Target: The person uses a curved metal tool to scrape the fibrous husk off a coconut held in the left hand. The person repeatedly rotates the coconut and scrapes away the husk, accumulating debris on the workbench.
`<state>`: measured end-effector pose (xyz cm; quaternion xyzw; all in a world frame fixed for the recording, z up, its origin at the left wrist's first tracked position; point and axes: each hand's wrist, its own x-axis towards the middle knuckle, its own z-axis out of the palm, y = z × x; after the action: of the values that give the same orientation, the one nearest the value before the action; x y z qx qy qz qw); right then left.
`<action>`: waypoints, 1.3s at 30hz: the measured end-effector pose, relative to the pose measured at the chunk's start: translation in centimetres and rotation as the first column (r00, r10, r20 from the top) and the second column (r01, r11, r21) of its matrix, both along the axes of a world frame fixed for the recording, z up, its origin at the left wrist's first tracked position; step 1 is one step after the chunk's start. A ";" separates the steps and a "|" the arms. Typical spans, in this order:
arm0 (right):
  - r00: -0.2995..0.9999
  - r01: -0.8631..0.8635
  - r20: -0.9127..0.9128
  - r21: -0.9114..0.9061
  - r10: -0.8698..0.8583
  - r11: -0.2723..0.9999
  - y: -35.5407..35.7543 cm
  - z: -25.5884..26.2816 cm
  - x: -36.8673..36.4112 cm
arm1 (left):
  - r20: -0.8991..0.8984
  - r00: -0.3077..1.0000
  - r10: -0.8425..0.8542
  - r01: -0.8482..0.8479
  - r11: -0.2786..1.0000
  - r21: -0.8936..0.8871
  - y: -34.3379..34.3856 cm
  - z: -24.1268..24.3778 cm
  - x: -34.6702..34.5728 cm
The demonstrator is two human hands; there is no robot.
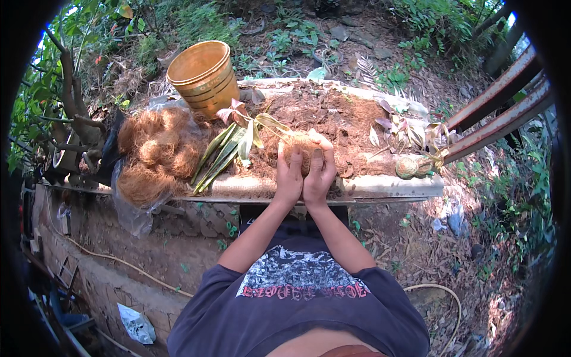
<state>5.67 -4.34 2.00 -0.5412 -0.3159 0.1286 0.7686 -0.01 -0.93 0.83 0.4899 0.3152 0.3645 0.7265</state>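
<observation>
My left hand point(289, 176) and my right hand point(322, 172) are cupped together around a ball of brown coconut fibre point(303, 139), thumbs side by side on the near face. From the ball a leafy plant stem point(277, 126) leans out to the left, carrying yellow-green and pinkish leaves point(256, 129). Its roots cannot be seen. Just left of my hands, long variegated snake-plant leaves point(223, 154) lie slanted across the table edge. Beyond the ball spreads a heap of dark soil and loose fibre point(325, 107).
A pile of coconut-fibre balls point(158, 149) sits on a clear plastic bag point(138, 223) at left. Behind it, a yellow plastic bucket point(207, 91) stands tilted. A twine ball point(407, 167) and wilted cuttings point(403, 131) lie at right, near rusty metal bars point(499, 125). A hose point(129, 266) crosses the ground.
</observation>
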 end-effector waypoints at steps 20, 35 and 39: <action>0.062 -0.608 -0.869 0.357 0.491 0.708 -0.1 -0.8 3.0 | -0.168 0.924 -0.343 0.371 0.910 0.185 4.3 1.1 -4.0; 0.447 -0.352 -0.846 0.133 0.292 0.926 0.6 -2.2 1.1 | -0.022 0.991 -0.134 0.133 0.991 -0.023 1.9 2.1 -1.9; 0.561 -0.290 -0.793 0.082 0.239 0.953 0.9 -1.6 0.9 | 0.043 0.999 0.017 -0.019 0.997 0.070 0.9 0.9 -1.0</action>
<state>6.53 -3.44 0.39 -0.3958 -0.0150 0.4782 0.7838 -0.98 -0.06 1.77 0.5045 0.2913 0.3921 0.7119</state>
